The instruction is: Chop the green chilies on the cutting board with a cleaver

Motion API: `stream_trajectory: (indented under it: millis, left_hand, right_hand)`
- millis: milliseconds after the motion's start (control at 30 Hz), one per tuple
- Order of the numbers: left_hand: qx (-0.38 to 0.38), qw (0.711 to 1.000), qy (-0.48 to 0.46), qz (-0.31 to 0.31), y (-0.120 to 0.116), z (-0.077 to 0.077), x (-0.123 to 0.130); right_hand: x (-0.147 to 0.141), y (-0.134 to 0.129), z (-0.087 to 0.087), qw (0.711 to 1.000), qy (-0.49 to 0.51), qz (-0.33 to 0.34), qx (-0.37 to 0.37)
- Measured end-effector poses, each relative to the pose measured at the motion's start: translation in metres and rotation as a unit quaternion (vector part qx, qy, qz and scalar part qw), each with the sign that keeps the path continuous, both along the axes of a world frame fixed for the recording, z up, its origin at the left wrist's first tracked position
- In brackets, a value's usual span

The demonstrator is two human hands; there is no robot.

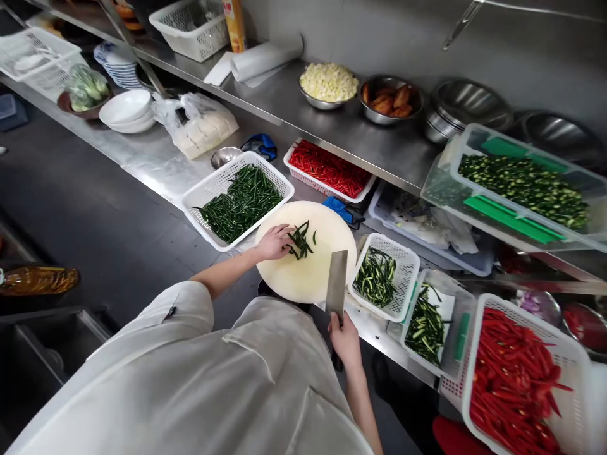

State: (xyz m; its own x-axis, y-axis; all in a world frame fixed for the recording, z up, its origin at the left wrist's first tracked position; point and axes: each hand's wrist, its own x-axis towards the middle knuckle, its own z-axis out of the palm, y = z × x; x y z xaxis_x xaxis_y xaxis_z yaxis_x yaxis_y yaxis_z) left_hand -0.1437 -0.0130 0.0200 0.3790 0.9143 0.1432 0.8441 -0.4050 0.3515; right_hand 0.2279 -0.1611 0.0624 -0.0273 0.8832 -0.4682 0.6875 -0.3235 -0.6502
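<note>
On the round white cutting board (279,278) lies a small pile of green chili peppers (301,240). My left hand (275,242) rests at the pile's left side, fingers stretched out and touching the peppers. In my right hand (345,338) is the handle of a cleaver (336,281); its blade points away from me over the board's right edge. Left of the board stands a white basket (208,184) of whole green chilies (241,205). To the right, a smaller white basket (405,278) contains cut green chilies (374,278).
Further right are a clear container (462,300) of cut green chilies and a basket (569,379) of red chilies. A tray of red chilies (329,167) sits beneath the shelf (265,95). On the shelf are a bowl of chopped pieces (329,82) and a large tub (441,180).
</note>
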Motion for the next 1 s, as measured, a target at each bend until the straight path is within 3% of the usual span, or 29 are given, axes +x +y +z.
stream_trajectory:
  millis: [167, 333, 433, 533, 633, 733, 833, 867, 933, 1000]
  left_hand:
    - [-0.010, 0.999, 0.022, -0.029, -0.005, 0.006, 0.004]
    - [-0.016, 0.999, 0.017, 0.024, -0.008, 0.003, 0.013]
    - [-0.006, 1.000, -0.012, 0.010, -0.002, 0.004, 0.019]
    - [-0.009, 0.998, -0.051, -0.039, 0.006, 0.020, 0.029]
    - [-0.046, 0.992, -0.074, -0.093, 0.022, 0.049, 0.055]
    - [-0.154, 0.973, -0.051, -0.167, 0.060, 0.079, 0.096]
    - [-0.281, 0.938, -0.093, -0.179, 0.128, 0.101, 0.152]
    - [-0.305, 0.930, -0.153, -0.134, 0.154, 0.106, 0.176]
    - [-0.274, 0.920, -0.277, 0.027, 0.201, 0.113, 0.227]
    - [-0.191, 0.935, -0.266, 0.137, 0.226, 0.115, 0.265]
  right_hand:
    - [-0.012, 0.000, 0.002, 0.999, -0.043, 0.011, -0.027]
    - [-0.029, -0.003, 0.011, 0.995, -0.096, 0.018, -0.027]
    - [-0.037, -0.004, 0.017, 0.992, -0.121, 0.022, -0.027]
    - [-0.040, -0.001, 0.021, 0.991, -0.130, 0.034, -0.029]
    - [-0.039, 0.004, 0.023, 0.991, -0.127, 0.039, -0.020]
    - [-0.035, 0.007, 0.026, 0.992, -0.128, 0.015, -0.010]
    - [-0.031, 0.007, 0.030, 0.993, -0.117, 0.007, -0.019]
    - [-0.029, 0.008, 0.029, 0.994, -0.106, 0.014, -0.018]
    - [-0.022, 0.015, 0.024, 0.995, -0.092, 0.022, -0.015]
    - [-0.012, 0.020, 0.017, 0.995, -0.096, 0.010, -0.013]
